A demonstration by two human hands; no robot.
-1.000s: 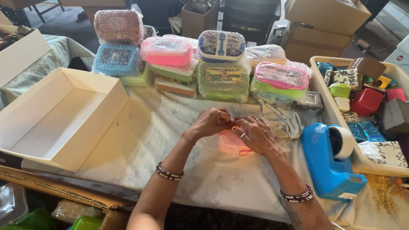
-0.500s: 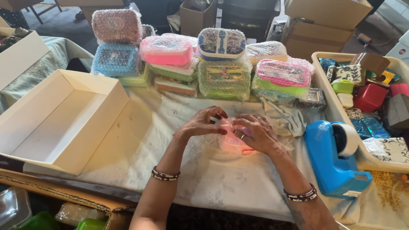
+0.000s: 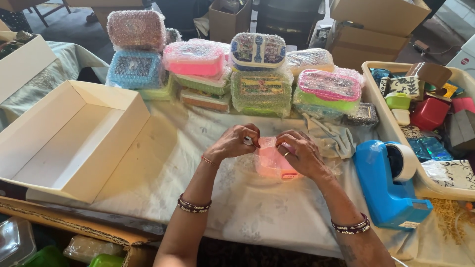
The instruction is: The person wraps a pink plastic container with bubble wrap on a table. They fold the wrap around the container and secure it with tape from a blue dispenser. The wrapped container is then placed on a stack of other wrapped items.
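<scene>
We note a table draped in a pale floral cloth (image 3: 148, 163), with brown cardboard cartons (image 3: 381, 22) stacked on the floor behind it. Along the far edge of the cloth stands a row of bubble-wrapped boxes (image 3: 257, 74), piled two and three high in pink, blue and green. An open white cardboard box (image 3: 74, 143) sits at our left, empty side up. At our right a blue tape dispenser (image 3: 388, 183) rests on the cloth, just beside a cream tray (image 3: 396, 133) filled with small colourful items.

The pink box in bubble wrap (image 3: 272, 160) lies on the cloth at centre, between both hands. Our left hand (image 3: 235, 141) is curled, fingertips pinching the wrap at the box's upper left corner. Our right hand (image 3: 299, 151) lies over the box's upper right side, fingers bent and gripping the wrap; a ring shows on one finger. Both wrists carry dark bangles.

Against the frame half a second ago: the hands sit slightly farther apart, so more of the pink box shows between them. A second ago the hands nearly met and covered most of it. The box has kept its place on the cloth; the stacked boxes, white box and dispenser are unmoved, apart from a small shift of the camera.
</scene>
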